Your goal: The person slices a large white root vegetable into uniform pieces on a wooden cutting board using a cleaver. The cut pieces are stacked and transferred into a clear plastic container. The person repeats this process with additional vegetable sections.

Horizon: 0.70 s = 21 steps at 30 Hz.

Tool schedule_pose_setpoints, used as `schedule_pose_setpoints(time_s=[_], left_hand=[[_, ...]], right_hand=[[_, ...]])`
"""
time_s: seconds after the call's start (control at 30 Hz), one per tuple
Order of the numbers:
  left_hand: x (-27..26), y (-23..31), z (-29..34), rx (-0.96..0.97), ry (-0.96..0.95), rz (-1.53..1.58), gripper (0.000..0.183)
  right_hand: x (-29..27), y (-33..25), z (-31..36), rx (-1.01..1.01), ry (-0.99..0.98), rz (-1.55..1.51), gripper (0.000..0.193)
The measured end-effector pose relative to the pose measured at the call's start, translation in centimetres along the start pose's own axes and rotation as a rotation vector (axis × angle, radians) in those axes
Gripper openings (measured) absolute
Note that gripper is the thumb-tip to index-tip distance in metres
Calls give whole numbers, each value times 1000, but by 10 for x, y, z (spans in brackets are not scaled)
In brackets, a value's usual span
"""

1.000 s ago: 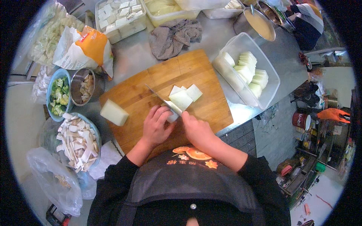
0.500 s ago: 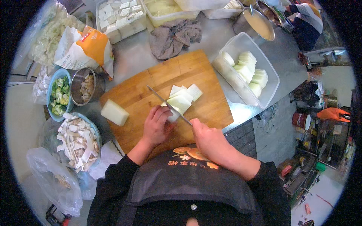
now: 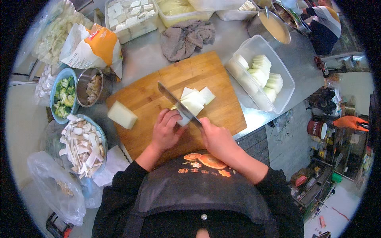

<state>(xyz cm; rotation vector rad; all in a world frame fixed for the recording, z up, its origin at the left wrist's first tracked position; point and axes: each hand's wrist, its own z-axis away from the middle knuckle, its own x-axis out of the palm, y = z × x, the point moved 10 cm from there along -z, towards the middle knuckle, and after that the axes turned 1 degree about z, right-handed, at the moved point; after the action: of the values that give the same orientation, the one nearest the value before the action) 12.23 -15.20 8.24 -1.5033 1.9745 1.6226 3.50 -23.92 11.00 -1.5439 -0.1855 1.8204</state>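
Observation:
My right hand [image 3: 217,137] is closed round the handle of a broad-bladed knife [image 3: 173,98]. The blade slants up and left over a wooden cutting board [image 3: 214,75]. Against its left side, the curled fingers of my left hand [image 3: 164,131] grip a small block of pale winter melon [image 3: 179,118], partly hidden by fingers and blade. Several flat melon slices [image 3: 194,101] lie overlapping just right of the blade. A larger uncut melon block [image 3: 122,115] rests at the board's left edge.
At right stands a clear plastic tub [image 3: 286,93] holding sliced melon. A grey cloth [image 3: 184,37] lies beyond the board. Along the left are a bowl of broccoli [image 3: 63,97], a steel bowl [image 3: 79,89] and a bowl of white strips [image 3: 83,146]. Another person's sleeve [image 3: 325,23] shows far right.
The knife blade has tilted and lifted slightly, so more of its flat face shows. My left hand stays on the melon block, its fingers shifted a little. The slices lie much as before.

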Motion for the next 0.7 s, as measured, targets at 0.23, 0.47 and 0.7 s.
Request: schedule_pose_setpoints(time_s=[0.23,0.47,0.7], left_hand=[[2,-2,5,0,-3,7,39],[-4,4,4,21,54,-4,38],[2,-5,13,52,78,23,42]], right_hand=[[-9,-12,16,6,-94,110,17],[35,8,-13,7,-31,80,16],[-4,-10,4,-10,-27,58,18]])
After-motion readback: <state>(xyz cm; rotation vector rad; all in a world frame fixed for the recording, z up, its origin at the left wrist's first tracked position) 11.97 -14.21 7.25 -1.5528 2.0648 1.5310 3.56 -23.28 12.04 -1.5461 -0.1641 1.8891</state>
